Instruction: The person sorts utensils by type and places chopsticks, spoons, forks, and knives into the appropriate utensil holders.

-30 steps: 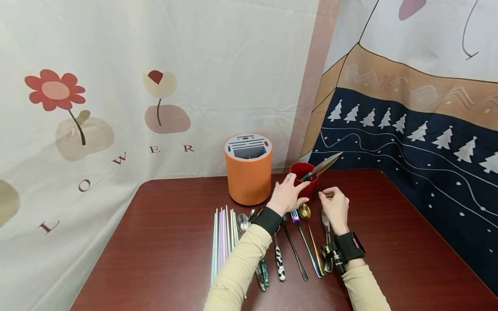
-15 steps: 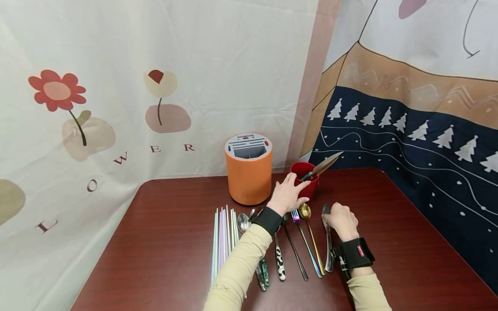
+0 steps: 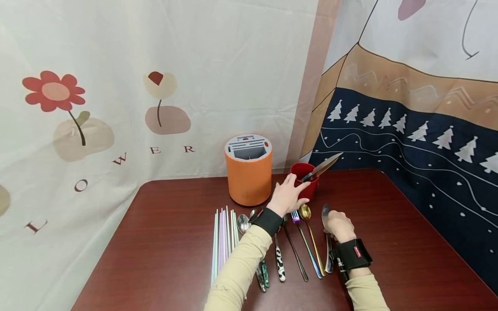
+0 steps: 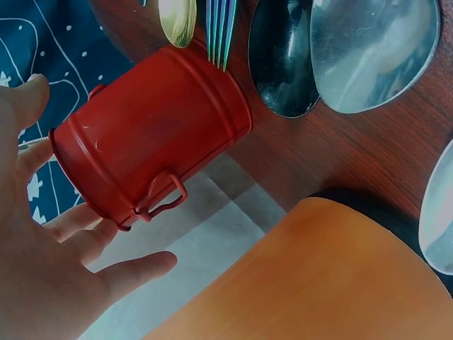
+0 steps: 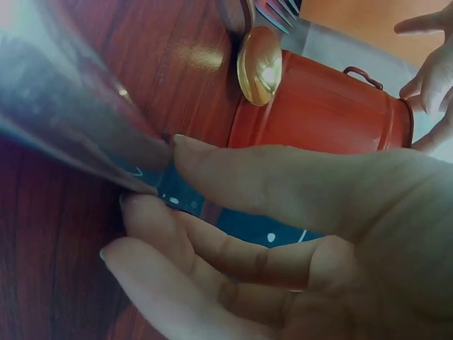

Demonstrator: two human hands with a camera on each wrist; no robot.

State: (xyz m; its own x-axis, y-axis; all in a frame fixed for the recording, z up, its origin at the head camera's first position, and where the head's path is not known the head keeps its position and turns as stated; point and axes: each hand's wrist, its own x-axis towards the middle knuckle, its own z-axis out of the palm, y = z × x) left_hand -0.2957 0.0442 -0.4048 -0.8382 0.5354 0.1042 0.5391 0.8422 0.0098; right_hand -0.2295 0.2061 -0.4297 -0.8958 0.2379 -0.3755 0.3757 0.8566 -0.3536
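My left hand (image 3: 287, 196) touches the rim of a red cup (image 3: 307, 190) with spread fingers; in the left wrist view, the cup's small side handle shows. Two blades (image 3: 327, 164) stick up from the cup, leaning right. My right hand (image 3: 340, 226) is at a silver table knife (image 3: 329, 255) lying on the table. Close up in the right wrist view, thumb and index finger pinch the blurred knife (image 5: 78, 120) near its end. Left of it lie a gold spoon (image 3: 305, 212) and an iridescent fork (image 3: 295, 216).
An orange cylindrical holder (image 3: 249, 181) with a slotted top stands at the back. Several pastel chopsticks (image 3: 223, 237) lie at the left of the row, beside spoons (image 3: 243, 222) partly hidden by my left arm. A patterned cloth (image 3: 389, 142) hangs behind the table.
My right hand has come down from beside the red cup to the silver knife and now pinches it. The left hand stays at the cup.
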